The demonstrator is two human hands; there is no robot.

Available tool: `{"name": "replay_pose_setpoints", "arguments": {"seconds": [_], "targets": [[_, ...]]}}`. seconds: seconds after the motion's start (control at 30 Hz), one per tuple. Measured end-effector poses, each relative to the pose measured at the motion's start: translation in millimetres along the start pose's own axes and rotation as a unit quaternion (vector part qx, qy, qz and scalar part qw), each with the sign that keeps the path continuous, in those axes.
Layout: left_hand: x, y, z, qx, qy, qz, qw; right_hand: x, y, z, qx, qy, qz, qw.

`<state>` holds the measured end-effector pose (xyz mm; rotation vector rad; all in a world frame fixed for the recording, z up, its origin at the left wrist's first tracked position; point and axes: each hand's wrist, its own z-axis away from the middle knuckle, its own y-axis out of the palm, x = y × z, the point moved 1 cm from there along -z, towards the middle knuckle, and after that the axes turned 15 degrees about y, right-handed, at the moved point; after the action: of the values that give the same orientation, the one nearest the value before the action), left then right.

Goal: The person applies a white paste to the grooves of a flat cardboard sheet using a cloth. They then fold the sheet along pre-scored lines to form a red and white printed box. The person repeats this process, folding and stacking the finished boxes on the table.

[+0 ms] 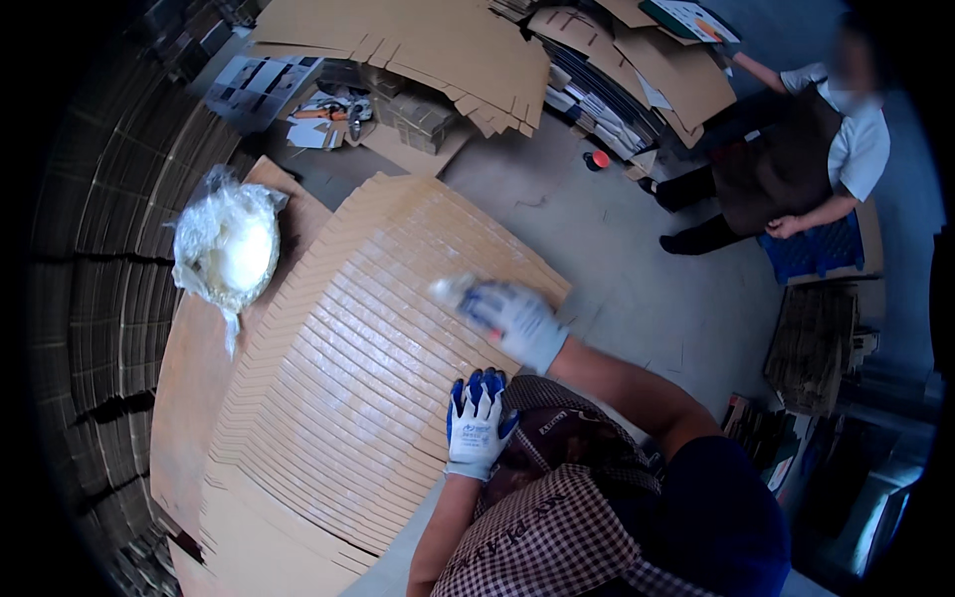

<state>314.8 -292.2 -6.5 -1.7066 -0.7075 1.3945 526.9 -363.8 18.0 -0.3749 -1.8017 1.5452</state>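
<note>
My right hand (517,323), in a white glove with blue on it, is closed around a brush-like thing with a whitish end (453,290), over the right side of the cardboard sheets (348,368). Motion blurs this hand and what it holds. The sheets lie fanned out in overlapping rows, with a wet-looking shine across their middle. My left hand (477,423), gloved alike, rests on their near right edge, fingers stretched out. To the left stands a bowl (244,254) wrapped in clear plastic, with something white inside.
A brown board (184,398) lies beneath the bowl and sheets. Tall cardboard stacks (99,249) line the left. Beyond the sheets is another cardboard pile (398,40). At the far right a person (796,149) in a dark apron stands by a further stack (676,75). A red-topped container (597,160) sits on the floor.
</note>
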Motion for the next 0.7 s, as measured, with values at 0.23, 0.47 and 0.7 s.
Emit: {"name": "replay_pose_setpoints", "arguments": {"seconds": [0.23,0.47,0.7], "targets": [[-2.1,-12.8,-3.3,-0.033,0.005,0.042,0.999,-96.8,-54.4,-10.2,-0.166,0.371,-0.229,0.884],[-30.9,-25.8,-102.2,-0.015,0.197,0.099,0.975,-114.7,-69.0,13.6,-0.163,0.419,-0.405,0.796],[-10.4,59.5,-240.9,0.109,0.106,0.211,0.966,-67.0,-85.3,-9.6,-0.08,0.409,-0.359,0.835]]}}
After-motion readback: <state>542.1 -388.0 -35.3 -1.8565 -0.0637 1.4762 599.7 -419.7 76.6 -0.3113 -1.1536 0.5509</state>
